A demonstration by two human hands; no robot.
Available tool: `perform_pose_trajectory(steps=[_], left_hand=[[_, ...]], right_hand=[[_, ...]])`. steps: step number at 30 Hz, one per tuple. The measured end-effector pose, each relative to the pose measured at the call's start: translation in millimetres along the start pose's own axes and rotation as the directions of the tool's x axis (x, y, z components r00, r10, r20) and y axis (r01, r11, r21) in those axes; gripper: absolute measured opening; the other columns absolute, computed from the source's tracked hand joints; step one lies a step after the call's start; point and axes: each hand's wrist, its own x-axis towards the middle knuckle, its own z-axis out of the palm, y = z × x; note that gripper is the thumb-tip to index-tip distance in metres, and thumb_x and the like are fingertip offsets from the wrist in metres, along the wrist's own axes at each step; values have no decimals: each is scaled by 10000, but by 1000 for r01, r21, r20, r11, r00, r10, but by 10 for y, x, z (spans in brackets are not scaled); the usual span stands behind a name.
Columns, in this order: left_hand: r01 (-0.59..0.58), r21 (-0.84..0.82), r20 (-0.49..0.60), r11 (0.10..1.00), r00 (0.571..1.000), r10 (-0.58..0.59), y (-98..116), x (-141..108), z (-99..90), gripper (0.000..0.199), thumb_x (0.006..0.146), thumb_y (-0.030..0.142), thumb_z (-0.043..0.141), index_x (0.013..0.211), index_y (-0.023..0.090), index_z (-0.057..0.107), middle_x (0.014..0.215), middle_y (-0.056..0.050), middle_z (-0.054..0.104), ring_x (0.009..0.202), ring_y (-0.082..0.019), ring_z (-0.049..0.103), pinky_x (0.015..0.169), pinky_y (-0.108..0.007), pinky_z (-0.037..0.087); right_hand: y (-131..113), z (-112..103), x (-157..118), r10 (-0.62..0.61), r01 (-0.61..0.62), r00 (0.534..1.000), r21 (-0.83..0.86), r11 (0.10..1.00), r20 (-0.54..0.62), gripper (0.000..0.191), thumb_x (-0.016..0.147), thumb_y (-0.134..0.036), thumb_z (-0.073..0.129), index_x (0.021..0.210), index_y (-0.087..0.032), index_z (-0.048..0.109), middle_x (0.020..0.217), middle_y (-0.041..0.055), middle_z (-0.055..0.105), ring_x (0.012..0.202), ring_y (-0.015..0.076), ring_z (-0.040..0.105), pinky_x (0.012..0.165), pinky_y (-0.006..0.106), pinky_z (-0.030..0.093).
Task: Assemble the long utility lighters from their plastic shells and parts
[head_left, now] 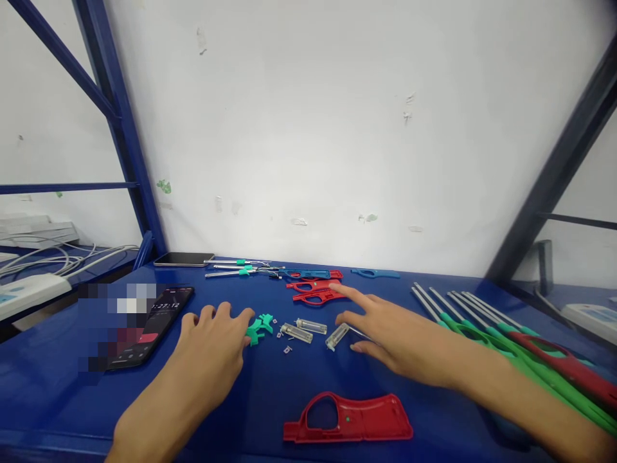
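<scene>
My left hand [214, 347] rests low over the blue table with its fingers apart and bent. Its index finger and thumb are beside a small pile of green plastic triggers [255, 329]; whether they touch I cannot tell. My right hand [385, 325] is open, index finger stretched toward the red lighter shell halves [315, 294]. Close to its thumb lies a clear lighter fuel tank [337, 335]. Two more clear tanks [303, 329] lie between the hands, with tiny metal pieces [288, 350] nearby. In front lies a single red shell half [354, 418], hollow side up.
Metal lighter tubes [231, 269] with green parts lie at the back left, near a blue shell half [308, 274]. Another blue piece [376, 273] is by the wall. Long-tubed green and red lighters [511, 354] lie right. Phones [154, 328] are on the left.
</scene>
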Motion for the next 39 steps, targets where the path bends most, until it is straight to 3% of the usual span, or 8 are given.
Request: perform_pose_trajectory(steps=[2, 4, 9, 13, 17, 22, 32, 39], left_hand=[[-27, -40, 24, 999, 999, 28, 27, 15, -28, 467, 1066, 131, 461, 1485, 228, 644, 1360, -195, 673, 1255, -422, 639, 997, -552, 487], [-63, -86, 45, 994, 997, 67, 52, 24, -49, 463, 1058, 134, 507, 1491, 231, 641, 1374, -182, 667, 1279, -402, 632, 1005, -516, 510], [-144, -182, 48, 973, 987, 155, 91, 20, -52, 485, 1068, 173, 540, 1545, 243, 592, 1478, -172, 620, 1390, -370, 578, 1091, -494, 505], [-137, -217, 59, 966, 986, 154, 87, 38, -5, 537, 1057, 182, 545, 1592, 227, 548, 1489, -203, 613, 1393, -396, 587, 1087, -524, 516], [-95, -230, 88, 969, 989, 118, 50, 80, 41, 586, 1048, 190, 541, 1631, 222, 502, 1467, -231, 618, 1364, -434, 610, 1074, -570, 517], [-43, -232, 137, 972, 988, 77, 22, 88, 58, 621, 1066, 232, 506, 1680, 213, 417, 1542, -267, 558, 1406, -454, 585, 1105, -584, 492], [-42, -226, 151, 973, 985, 78, -1, 40, -37, 641, 1074, 268, 492, 1700, 202, 371, 1476, -242, 600, 1348, -444, 621, 1085, -578, 501], [-25, -255, 117, 967, 992, 56, -137, -24, -45, 618, 1092, 293, 472, 1698, 221, 373, 1543, -249, 573, 1416, -427, 593, 1118, -581, 492]], right_hand=[[6, 4, 17, 53, -56, 997, -52, 997, -54, 338, 1044, -219, 596, 1368, -269, 674, 1801, 141, 254, 1006, 344, 809, 860, 594, 668], [-4, -5, 28, 99, -110, 990, -109, 988, -98, 387, 1049, -207, 559, 1415, -291, 648, 1807, 169, 214, 773, 294, 815, 686, 569, 671], [-51, -82, 90, 113, -136, 986, -197, 971, -126, 456, 1040, -180, 540, 1479, -279, 614, 1789, 251, 207, 590, 258, 766, 518, 521, 617], [36, -145, 252, 53, -73, 994, -212, 975, -99, 372, 1037, -162, 573, 1394, -198, 671, 1686, 277, 421, 753, 284, 796, 627, 498, 646], [252, -171, 564, -7, -5, 998, -215, 976, -56, 245, 1055, -224, 647, 1288, -181, 709, 1413, 162, 680, 1028, 274, 764, 845, 459, 653], [377, -126, 1149, -76, 78, 997, -238, 968, 18, 304, 1055, -359, 695, 1309, -191, 685, 1310, 98, 712, 1078, 242, 730, 915, 453, 635], [-231, 132, 2498, -209, 193, 978, -315, 929, -18, 391, 1042, -366, 711, 1387, -193, 647, 1398, 114, 671, 1166, 281, 707, 965, 504, 617], [-438, 259, 2920, -172, 160, 985, -268, 950, -22, 387, 1041, -371, 711, 1378, -190, 651, 1389, 113, 675, 1158, 278, 710, 960, 500, 618]])
